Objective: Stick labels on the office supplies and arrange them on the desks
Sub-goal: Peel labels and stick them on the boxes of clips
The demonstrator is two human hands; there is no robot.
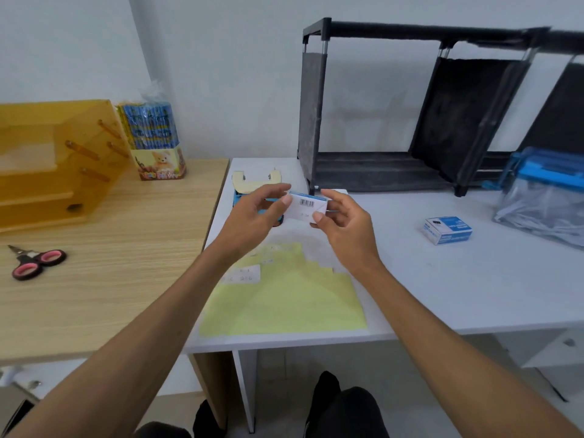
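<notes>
Both hands hold a small white and blue box [306,207] with a barcode above the white desk [442,279]. My left hand [259,213] pinches its left end between thumb and fingers. My right hand [343,222] grips its right end. Below them lies a yellow label sheet [284,298] with a few white labels [245,275] near its upper left. A second blue and white box [447,230] sits on the desk to the right. Behind my left hand a blue item with cream card [252,184] is partly hidden.
A black open shelf rack [410,121] stands at the back of the white desk, with a blue-topped clear pouch [543,197] at right. On the wooden desk [94,279] are pink-handled scissors [36,262], an amber organiser [57,159] and a pack of pencils [155,143].
</notes>
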